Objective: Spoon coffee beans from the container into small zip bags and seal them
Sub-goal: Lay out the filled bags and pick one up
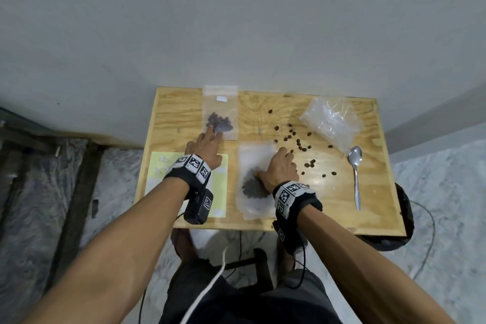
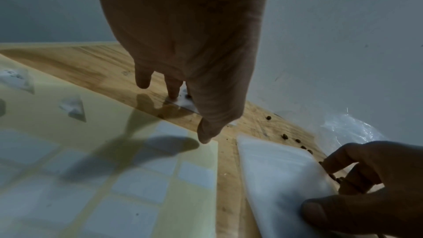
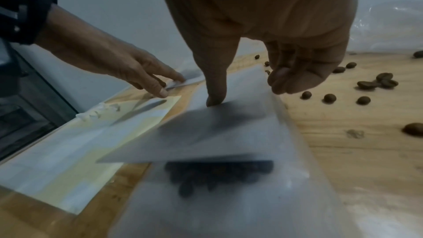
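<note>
Nearest edge of the plywood counter (image 1: 328, 221): a stack of small zip bags (image 1: 256, 184), frosted plastic, with a dark cluster of coffee beans showing through the top 1. Right hand (image 1: 280, 168) sits on that stack. Thumb (image 3: 216, 86) pressed down on the top bag's surface, other fingers (image 3: 297, 71) curled loosely over the bag's right edge. Looks like a thumb-and-finger hold on the top bag, but the bag is motion-blurred in the right wrist view, so not certain how firm.

Left of the stack: yellow label sheet (image 1: 221, 192) with white stickers, lying flat, partly under the left forearm. A few peeled white scraps (image 1: 161, 163) at its far-left corner.

Right side: metal spoon (image 1: 355, 166) flat on the counter, bowl away from the person, well apart from both hands.

Mid-counter: loose beans (image 1: 299, 146) scattered between the stack and the spoon, some just beside the right fingertips.

Further out: left hand (image 1: 207, 150) reaching forward, fingers straight and flat, tips touching the near edge of a filled zip bag (image 1: 222, 113). Not gripping, just pressing or touching. That bag lies flat with beans bunched at its near end and a small white label near its far end.

Far right corner: crumpled clear plastic bag (image 1: 332, 121), lying against the grey wall (image 1: 236, 21).
</note>
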The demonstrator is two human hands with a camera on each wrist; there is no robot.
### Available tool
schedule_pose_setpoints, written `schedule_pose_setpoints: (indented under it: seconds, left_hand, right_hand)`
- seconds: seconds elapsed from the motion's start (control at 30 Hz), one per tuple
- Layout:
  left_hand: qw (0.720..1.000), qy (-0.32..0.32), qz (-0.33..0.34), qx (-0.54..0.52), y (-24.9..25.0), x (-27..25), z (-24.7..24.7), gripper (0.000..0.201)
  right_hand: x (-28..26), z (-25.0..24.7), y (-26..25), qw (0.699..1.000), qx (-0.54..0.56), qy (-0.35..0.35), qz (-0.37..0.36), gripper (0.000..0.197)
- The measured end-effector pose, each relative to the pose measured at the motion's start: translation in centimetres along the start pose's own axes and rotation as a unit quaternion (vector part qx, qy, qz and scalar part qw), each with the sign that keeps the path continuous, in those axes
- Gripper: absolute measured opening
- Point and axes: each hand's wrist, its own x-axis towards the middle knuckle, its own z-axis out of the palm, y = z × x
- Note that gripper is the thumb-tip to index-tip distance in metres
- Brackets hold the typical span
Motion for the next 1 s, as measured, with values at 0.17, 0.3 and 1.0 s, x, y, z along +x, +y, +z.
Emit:
schedule_pose_setpoints:
  seconds: [0.17,0.3,1.0]
  left_hand:
    - [1.0,0.002,0.001,0.014,-0.1,0.1,0.4,0.074]
    - [1.0,0.01,0.004,0.026,-0.1,-0.1,0.6,0.074]
    - [0.999,0.015,0.005,0.031,0.0,-0.6,1.5,0.075]
  right_hand:
    - [-0.1,0.6,-0.1,0.999,0.037,0.008,0.014,0.073]
    - [0.1,0.8,-0.2,0.997,0.068,0.022,0.015,0.068]
    - [0.2,1.2,1.2,0.996,0.043,0.075,-0.003,0.044]
